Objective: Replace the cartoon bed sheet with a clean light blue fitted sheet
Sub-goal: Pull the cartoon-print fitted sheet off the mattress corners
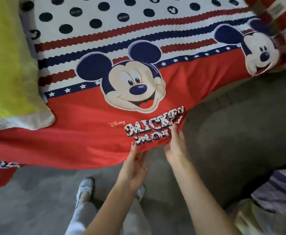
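Observation:
The cartoon bed sheet (91, 126) covers the bed: red along the near edge, with a mouse face, striped and dotted bands further back. Its red edge hangs over the mattress side. My left hand (134, 164) reaches up to that hanging edge with straight fingers, its fingertips touching the cloth from below. My right hand (175, 146) is beside it, fingers extended up against the printed lettering at the sheet's corner, where the cloth bunches. No light blue sheet is in view.
A yellow-green blanket with a pale border (11, 73) lies on the bed's left side. A red patterned cloth (279, 19) sits at the top right. Grey floor (232, 133) runs below the bed. Folded fabric (274, 200) lies at the bottom right. My feet stand close to the bed.

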